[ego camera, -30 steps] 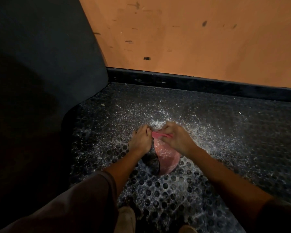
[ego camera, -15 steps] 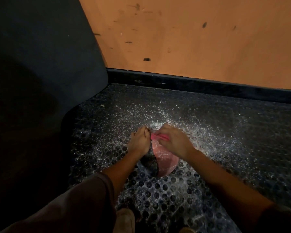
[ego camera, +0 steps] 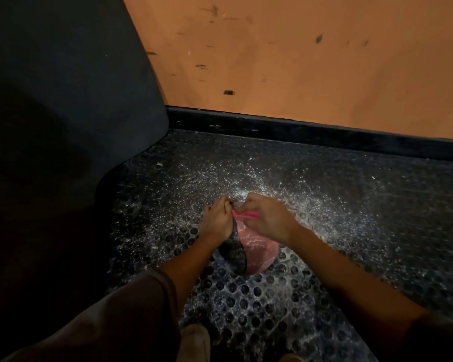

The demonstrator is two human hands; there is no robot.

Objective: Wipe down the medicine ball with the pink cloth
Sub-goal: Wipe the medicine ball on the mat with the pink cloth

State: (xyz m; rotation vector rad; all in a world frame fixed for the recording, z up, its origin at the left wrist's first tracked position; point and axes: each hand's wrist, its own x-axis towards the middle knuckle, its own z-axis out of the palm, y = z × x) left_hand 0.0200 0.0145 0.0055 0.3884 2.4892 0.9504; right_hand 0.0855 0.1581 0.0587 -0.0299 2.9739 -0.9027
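Observation:
Both my hands are held out low in front of me, close together. My left hand [ego camera: 216, 220] and my right hand [ego camera: 266, 218] each pinch the top edge of the pink cloth [ego camera: 255, 250], which hangs down between them; its left fold looks dark and speckled. Under the hands spreads a black dimpled surface [ego camera: 259, 296] dusted with white specks. I cannot tell whether that surface is the medicine ball or a floor mat.
A large dark padded shape [ego camera: 63, 113] fills the left side. An orange scuffed wall [ego camera: 298, 61] with a black baseboard [ego camera: 298, 129] closes the back. The tips of my shoes [ego camera: 194, 338] show at the bottom edge.
My right hand has drawn a little to the left, towards my left hand, bunching the cloth's top edge shorter. The left hand has hardly moved.

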